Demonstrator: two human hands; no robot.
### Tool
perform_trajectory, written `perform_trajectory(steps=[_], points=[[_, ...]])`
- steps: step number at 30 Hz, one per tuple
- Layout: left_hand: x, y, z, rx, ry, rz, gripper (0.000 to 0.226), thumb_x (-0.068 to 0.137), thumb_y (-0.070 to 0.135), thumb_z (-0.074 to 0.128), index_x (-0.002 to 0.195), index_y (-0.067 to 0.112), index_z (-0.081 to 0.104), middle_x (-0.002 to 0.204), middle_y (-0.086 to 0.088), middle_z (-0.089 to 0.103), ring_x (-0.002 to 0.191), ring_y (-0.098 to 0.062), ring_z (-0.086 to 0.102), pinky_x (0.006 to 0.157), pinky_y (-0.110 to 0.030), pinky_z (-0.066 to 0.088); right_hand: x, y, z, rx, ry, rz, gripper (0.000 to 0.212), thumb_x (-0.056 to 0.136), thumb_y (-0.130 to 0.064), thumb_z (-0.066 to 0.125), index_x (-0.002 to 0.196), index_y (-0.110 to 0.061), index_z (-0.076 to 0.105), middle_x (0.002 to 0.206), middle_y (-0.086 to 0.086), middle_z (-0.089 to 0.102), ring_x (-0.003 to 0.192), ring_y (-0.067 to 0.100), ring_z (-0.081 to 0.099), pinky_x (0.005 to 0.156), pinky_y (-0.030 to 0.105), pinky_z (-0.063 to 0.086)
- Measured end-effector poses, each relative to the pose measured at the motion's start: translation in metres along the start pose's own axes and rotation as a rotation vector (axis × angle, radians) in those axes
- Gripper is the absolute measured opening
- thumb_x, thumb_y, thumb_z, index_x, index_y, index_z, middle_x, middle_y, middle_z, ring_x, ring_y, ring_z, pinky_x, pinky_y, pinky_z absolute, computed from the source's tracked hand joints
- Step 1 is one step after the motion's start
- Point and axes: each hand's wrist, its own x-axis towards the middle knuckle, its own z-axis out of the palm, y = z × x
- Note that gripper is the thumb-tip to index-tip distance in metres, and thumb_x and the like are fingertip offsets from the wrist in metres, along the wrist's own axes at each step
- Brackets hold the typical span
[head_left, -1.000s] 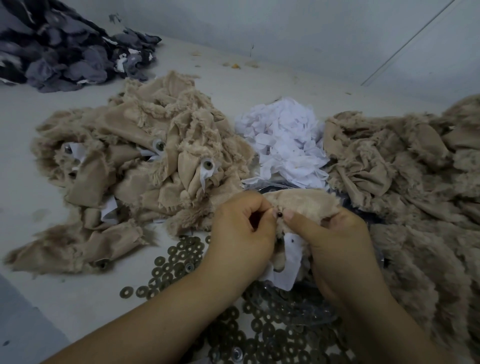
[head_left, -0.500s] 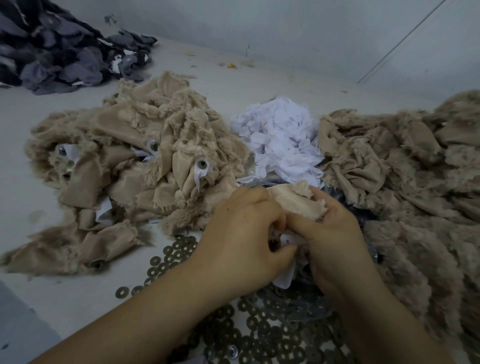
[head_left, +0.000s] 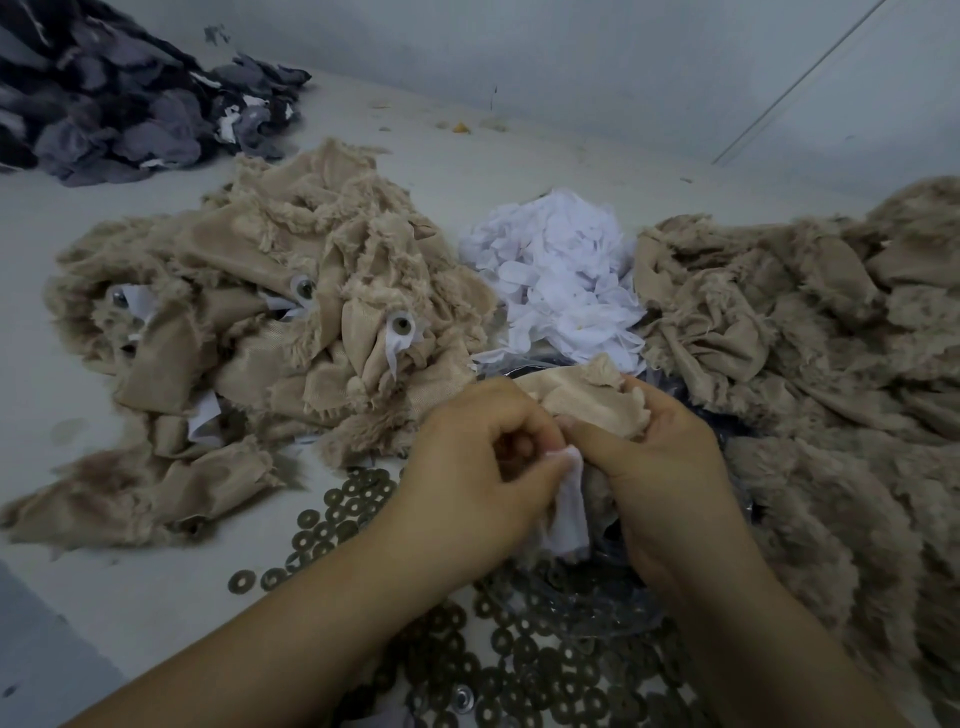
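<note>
Centre, toward 6 o'clock: our left hand (head_left: 483, 467) and right hand (head_left: 660, 467) meet, touching. The right grips the tan plush piece (head_left: 587, 400), fingers curled round it. The left, also curled, pinches the white fabric slip (head_left: 569, 514) hanging from that piece. Washers (head_left: 358, 499) lie scattered on the table (head_left: 104, 597) beneath. Tan pile (head_left: 260, 322) at 10 o'clock, white scraps (head_left: 561, 280) at 12, more tan plush (head_left: 805, 338) at 2.

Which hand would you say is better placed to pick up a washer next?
Likely the left hand: loose washers lie just beside it and it only pinches the white patch, while the right hand grips the tan fabric piece.
</note>
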Motion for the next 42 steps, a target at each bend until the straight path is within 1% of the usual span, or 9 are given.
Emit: perform_trajectory(steps=[5,9,13,18,24,27,32,36,42], points=[[-0.001,0.000,0.000,-0.139,0.115,-0.121,0.011,0.086,0.011,0.072,0.079,0.017,0.066,0.074,0.003,0.065,0.066,-0.014,0.063,0.062,-0.036,0.055,-0.006,-0.003,0.003,-0.081,0.024,-0.057,0.049,0.077,-0.011,0.084,0.122,-0.020,0.067,0.106,0.001,0.076,0.094,0.019,0.074,0.079,0.040,0.061],[0.001,0.000,0.002,-0.168,0.129,-0.136,0.010,0.085,0.010,0.074,0.078,0.014,0.067,0.074,0.002,0.066,0.066,-0.016,0.063,0.062,-0.034,0.055,-0.010,-0.005,0.005,-0.236,0.122,-0.119,0.069,0.072,-0.023,0.087,0.134,-0.029,0.058,0.119,-0.005,0.070,0.085,0.000,0.067,0.076,0.026,0.060],[0.001,-0.001,0.003,-0.184,0.154,-0.137,0.013,0.083,0.009,0.076,0.075,0.017,0.069,0.071,0.001,0.067,0.063,-0.019,0.063,0.059,-0.034,0.055,-0.011,-0.006,0.006,-0.246,0.145,-0.136,0.064,0.074,-0.020,0.086,0.131,-0.028,0.060,0.087,-0.005,0.072,0.048,-0.004,0.054,0.055,0.016,0.053],[0.001,-0.003,0.005,-0.242,0.159,-0.197,0.012,0.082,0.010,0.077,0.074,0.016,0.071,0.070,-0.004,0.069,0.066,-0.027,0.065,0.060,-0.043,0.056,-0.009,-0.003,0.005,-0.237,0.123,-0.154,0.056,0.076,-0.017,0.085,0.127,-0.026,0.063,0.041,-0.018,0.048,0.032,0.001,0.035,0.038,0.011,0.037],[0.003,-0.003,0.003,-0.249,0.156,-0.218,0.013,0.081,0.009,0.078,0.073,0.015,0.071,0.069,-0.004,0.069,0.066,-0.028,0.066,0.060,-0.043,0.057,-0.011,-0.005,0.006,-0.218,0.072,-0.198,0.046,0.077,-0.019,0.084,0.118,-0.031,0.067,0.057,-0.021,0.058,0.058,-0.008,0.065,0.046,0.009,0.045],[0.004,-0.005,0.001,-0.264,0.156,-0.234,0.015,0.081,0.005,0.077,0.072,0.016,0.071,0.068,-0.005,0.070,0.065,-0.028,0.067,0.058,-0.040,0.059,-0.011,-0.005,0.006,-0.126,0.022,-0.168,0.036,0.078,-0.025,0.082,0.110,-0.033,0.069,0.081,-0.013,0.075,0.085,0.011,0.073,0.061,0.018,0.057],[0.006,-0.009,-0.005,-0.429,0.117,-0.351,0.017,0.066,0.019,0.086,0.072,0.012,0.072,0.073,-0.016,0.071,0.068,-0.028,0.068,0.063,-0.036,0.059,-0.011,-0.008,0.006,-0.244,-0.030,-0.215,0.064,0.060,-0.051,0.079,0.121,-0.037,0.066,0.122,-0.017,0.068,0.113,0.002,0.064,0.089,0.026,0.058],[0.009,-0.010,-0.007,-0.591,0.069,-0.471,0.019,0.056,0.018,0.085,0.070,0.010,0.074,0.082,-0.027,0.070,0.075,-0.037,0.065,0.076,-0.047,0.058,-0.009,-0.008,0.003,-0.139,-0.067,-0.144,0.064,0.057,-0.045,0.083,0.118,-0.032,0.070,0.105,-0.008,0.077,0.097,0.036,0.070,0.077,0.037,0.063],[0.010,-0.008,-0.010,-0.543,0.046,-0.433,0.021,0.053,0.020,0.084,0.068,0.010,0.074,0.075,-0.028,0.068,0.063,-0.027,0.063,0.063,-0.033,0.058,-0.003,-0.006,0.002,0.066,-0.092,0.025,0.055,0.051,-0.032,0.087,0.104,-0.022,0.078,0.102,0.007,0.077,0.096,0.024,0.075,0.080,0.035,0.061]])
